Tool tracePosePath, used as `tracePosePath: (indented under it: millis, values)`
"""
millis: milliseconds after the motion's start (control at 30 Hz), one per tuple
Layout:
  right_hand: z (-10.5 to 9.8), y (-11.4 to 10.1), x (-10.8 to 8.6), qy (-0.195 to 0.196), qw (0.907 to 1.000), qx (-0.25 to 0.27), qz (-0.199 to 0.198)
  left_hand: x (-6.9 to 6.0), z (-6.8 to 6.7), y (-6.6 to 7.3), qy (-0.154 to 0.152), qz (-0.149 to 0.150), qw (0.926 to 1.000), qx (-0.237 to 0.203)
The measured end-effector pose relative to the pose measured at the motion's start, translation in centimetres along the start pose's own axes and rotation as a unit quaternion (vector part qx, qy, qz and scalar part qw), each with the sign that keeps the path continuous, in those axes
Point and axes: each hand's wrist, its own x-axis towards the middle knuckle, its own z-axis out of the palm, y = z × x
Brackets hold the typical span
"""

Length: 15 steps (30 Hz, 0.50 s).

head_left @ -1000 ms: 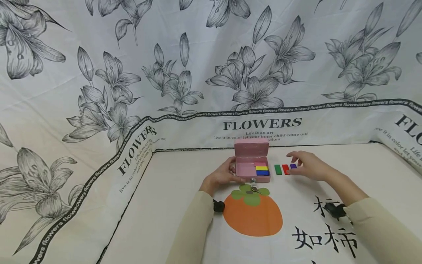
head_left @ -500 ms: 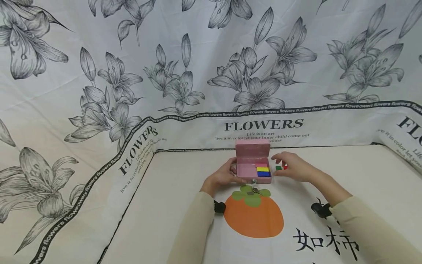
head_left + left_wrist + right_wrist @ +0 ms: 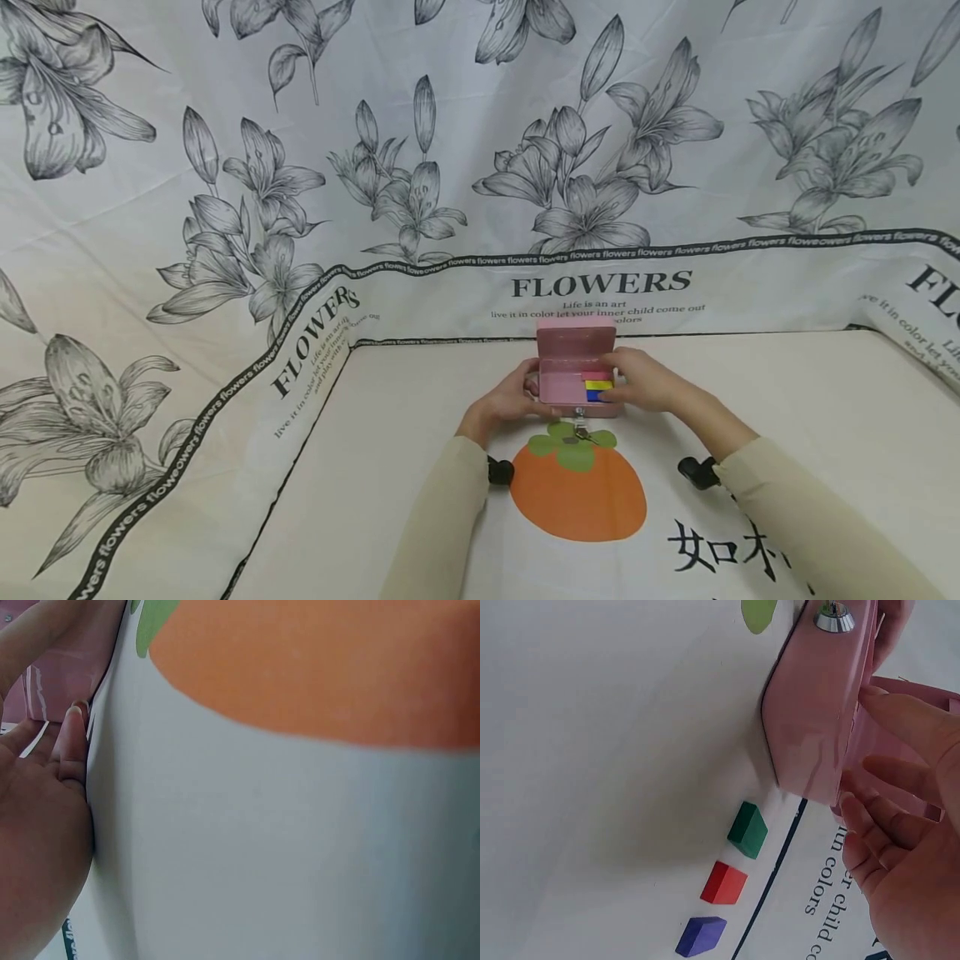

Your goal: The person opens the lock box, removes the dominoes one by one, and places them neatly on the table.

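Observation:
An open pink box (image 3: 557,387) with its lid raised stands on the tablecloth. My left hand (image 3: 506,395) grips its left side, thumb along the front. Inside, toward the right, lie a yellow block (image 3: 596,386), a blue block (image 3: 596,397) and a pink block (image 3: 595,376). My right hand (image 3: 647,382) reaches over the box's right wall, its thumb near the blue block. In the right wrist view its fingers are spread, with nothing visible between thumb and forefinger. Outside the box lie a green block (image 3: 748,830), a red block (image 3: 724,883) and a purple block (image 3: 701,935) in a row.
A small lock with keys (image 3: 580,422) hangs at the box's front. In front of it the cloth bears a printed orange persimmon (image 3: 577,492) and black characters. Behind the box rises a white flower-printed curtain (image 3: 420,304).
My right hand has moved left from beside the purple block, past the red and green ones, to the box's right side. My left hand has kept its grip on the box.

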Motion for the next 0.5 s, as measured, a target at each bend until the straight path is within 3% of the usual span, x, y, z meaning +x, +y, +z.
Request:
tracePosePath:
  millis: [233,500]
  values:
    - [0.7,-0.3,1.2,0.005,0.9991,-0.042,0.003,0.1,-0.1,0.2,0.0,0.0,1.0,-0.002]
    - [1.3,-0.7,2.0,-0.016,0.9899,-0.13,0.055,0.1,0.0,0.0,0.003,-0.008,0.9999,-0.012]
